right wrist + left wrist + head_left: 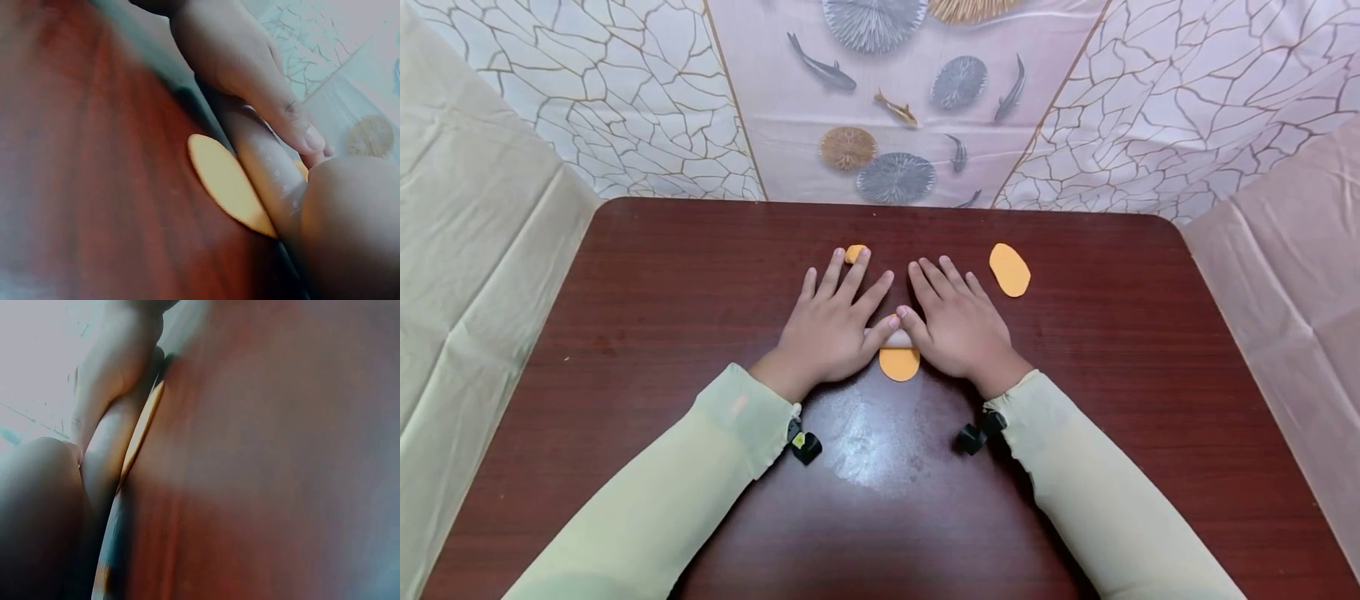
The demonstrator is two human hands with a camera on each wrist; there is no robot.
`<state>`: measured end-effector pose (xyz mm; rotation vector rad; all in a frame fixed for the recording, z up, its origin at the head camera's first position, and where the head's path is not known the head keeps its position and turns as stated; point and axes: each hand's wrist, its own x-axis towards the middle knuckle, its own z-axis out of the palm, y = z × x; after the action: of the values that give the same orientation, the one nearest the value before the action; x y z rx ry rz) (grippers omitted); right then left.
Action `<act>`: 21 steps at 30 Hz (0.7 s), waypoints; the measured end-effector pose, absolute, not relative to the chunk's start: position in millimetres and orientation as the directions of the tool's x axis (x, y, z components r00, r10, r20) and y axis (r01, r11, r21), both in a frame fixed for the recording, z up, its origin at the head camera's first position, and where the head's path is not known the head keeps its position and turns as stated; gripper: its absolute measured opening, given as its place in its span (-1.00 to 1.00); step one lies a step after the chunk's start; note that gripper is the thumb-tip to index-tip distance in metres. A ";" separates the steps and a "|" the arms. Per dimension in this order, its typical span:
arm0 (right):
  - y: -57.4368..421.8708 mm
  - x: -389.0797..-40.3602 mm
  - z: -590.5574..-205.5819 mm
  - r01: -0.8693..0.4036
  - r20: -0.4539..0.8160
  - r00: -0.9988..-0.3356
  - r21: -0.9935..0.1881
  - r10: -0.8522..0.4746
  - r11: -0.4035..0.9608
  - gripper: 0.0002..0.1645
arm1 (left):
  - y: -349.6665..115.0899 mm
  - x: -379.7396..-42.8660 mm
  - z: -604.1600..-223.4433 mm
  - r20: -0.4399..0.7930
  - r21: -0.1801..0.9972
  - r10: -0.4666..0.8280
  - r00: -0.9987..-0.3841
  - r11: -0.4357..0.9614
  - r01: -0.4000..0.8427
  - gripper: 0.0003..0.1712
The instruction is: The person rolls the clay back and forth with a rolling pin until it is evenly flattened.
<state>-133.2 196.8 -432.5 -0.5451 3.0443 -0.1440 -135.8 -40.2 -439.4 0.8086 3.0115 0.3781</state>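
Note:
A whitish rolling pin (pixel 898 339) with small printed marks lies crosswise on a flat orange piece of dough (pixel 899 367). My left hand (pixel 829 329) rests on the pin's left part, fingers straight and spread. Over its right part lies my right hand (pixel 961 329), palm down with straight fingers. The two thumb tips meet above the middle of the pin. Most of the pin is hidden under the palms. In the right wrist view, the thin oval edge of the dough (pixel 225 181) sticks out on the near side of the pin (pixel 269 156).
Beyond my left fingertips sits a small orange lump of dough (pixel 854 253). Another flattened orange piece (pixel 1011 270) lies to the right of my right hand. The dark red-brown table (pixel 647 333) has patterned cloth (pixel 895 100) behind it and pale cloth at both sides.

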 end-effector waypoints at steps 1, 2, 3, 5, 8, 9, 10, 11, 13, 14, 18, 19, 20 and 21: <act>197.0 -136.1 -432.2 -0.343 -0.029 -0.937 -0.104 -0.348 0.933 0.04 | -40.1 -138.2 -439.1 0.059 0.236 0.490 -0.870 0.840 0.489 -0.09; 197.3 -138.8 -432.0 -0.343 -0.031 -0.937 -0.109 -0.348 0.933 0.04 | -40.1 -140.5 -438.9 0.058 0.242 0.487 -0.871 0.840 0.486 -0.09; 197.6 -141.4 -431.8 -0.344 -0.034 -0.936 -0.115 -0.350 0.932 0.04 | -40.0 -143.0 -438.6 0.054 0.246 0.484 -0.874 0.841 0.481 -0.09; 198.3 -146.7 -432.0 -0.348 -0.035 -0.934 -0.124 -0.354 0.929 0.04 | -40.1 -147.7 -438.0 0.041 0.258 0.477 -0.878 0.844 0.470 -0.08; 199.5 -154.1 -431.5 -0.353 -0.040 -0.932 -0.137 -0.361 0.926 0.04 | -40.2 -154.5 -437.1 0.029 0.277 0.471 -0.882 0.844 0.460 -0.08; 199.9 -156.9 -431.8 -0.354 -0.042 -0.931 -0.142 -0.363 0.924 0.03 | -40.2 -156.8 -436.7 0.025 0.280 0.468 -0.884 0.845 0.455 -0.08; 200.3 -159.8 -431.8 -0.355 -0.041 -0.930 -0.146 -0.364 0.923 0.03 | -40.3 -159.0 -436.2 0.021 0.282 0.464 -0.885 0.847 0.451 -0.08; 200.5 -162.6 -431.8 -0.356 -0.040 -0.930 -0.151 -0.366 0.922 0.03 | -40.4 -161.2 -435.7 0.018 0.283 0.461 -0.887 0.848 0.447 -0.08; 200.7 -167.8 -431.7 -0.360 -0.036 -0.928 -0.163 -0.370 0.919 0.02 | -40.4 -165.6 -435.1 0.019 0.282 0.454 -0.891 0.852 0.441 -0.09; 200.7 -170.4 -431.8 -0.362 -0.034 -0.927 -0.169 -0.373 0.917 0.02 | -40.4 -167.7 -434.8 0.017 0.283 0.449 -0.893 0.855 0.435 -0.09; 201.7 -177.9 -431.4 -0.371 -0.024 -0.923 -0.194 -0.383 0.908 0.00 | -40.0 -174.3 -435.0 0.014 0.299 0.430 -0.903 0.859 0.415 -0.12; 202.2 -179.3 -431.3 -0.374 -0.020 -0.923 -0.198 -0.385 0.906 0.00 | -39.7 -175.6 -435.1 0.008 0.303 0.426 -0.905 0.861 0.408 -0.12; 202.9 -180.7 -431.2 -0.374 -0.020 -0.923 -0.200 -0.385 0.906 0.00 | -39.2 -176.8 -435.2 0.003 0.309 0.422 -0.907 0.862 0.402 -0.13; 203.6 -181.8 -431.1 -0.373 -0.020 -0.923 -0.201 -0.384 0.906 0.00 | -38.7 -178.0 -435.2 0.006 0.318 0.420 -0.907 0.860 0.400 -0.14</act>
<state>-181.8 203.6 -431.1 -0.5984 3.0087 -0.2991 -178.0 -38.7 -435.2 0.6551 2.9676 0.4862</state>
